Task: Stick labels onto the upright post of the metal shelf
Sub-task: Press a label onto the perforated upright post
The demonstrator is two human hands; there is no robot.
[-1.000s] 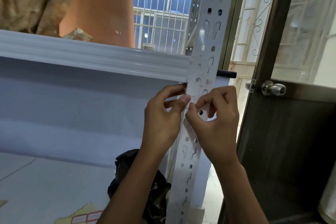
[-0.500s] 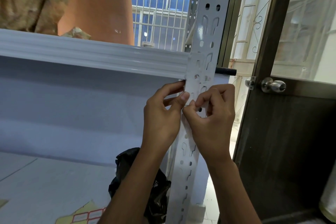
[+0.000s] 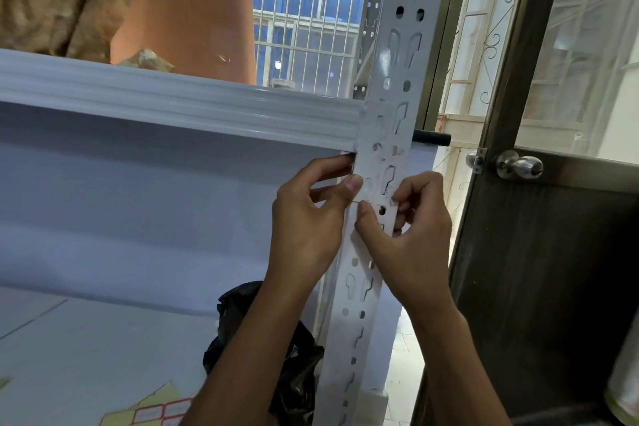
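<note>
The white perforated upright post (image 3: 397, 55) of the metal shelf runs top to bottom right of centre. A small white label (image 3: 375, 218) lies across the post just below the shelf beam (image 3: 173, 104). My right hand (image 3: 411, 245) pinches this label, thumb at its left end and fingertips at its right edge. My left hand (image 3: 307, 214) grips the post's left edge, with the thumb on the front by the label's upper left corner and the index finger reaching behind. A yellow label sheet (image 3: 152, 408) with red-bordered labels lies at the bottom left.
A black plastic bag (image 3: 294, 356) sits at the post's foot behind my left forearm. A dark door with a metal knob (image 3: 518, 166) stands close on the right. A black rod (image 3: 432, 138) sticks out beside the post. Window bars show behind.
My right fingers have spread rightward across the post, uncovering the label and a hole beneath it. My left thumb has stayed on the post's left edge.
</note>
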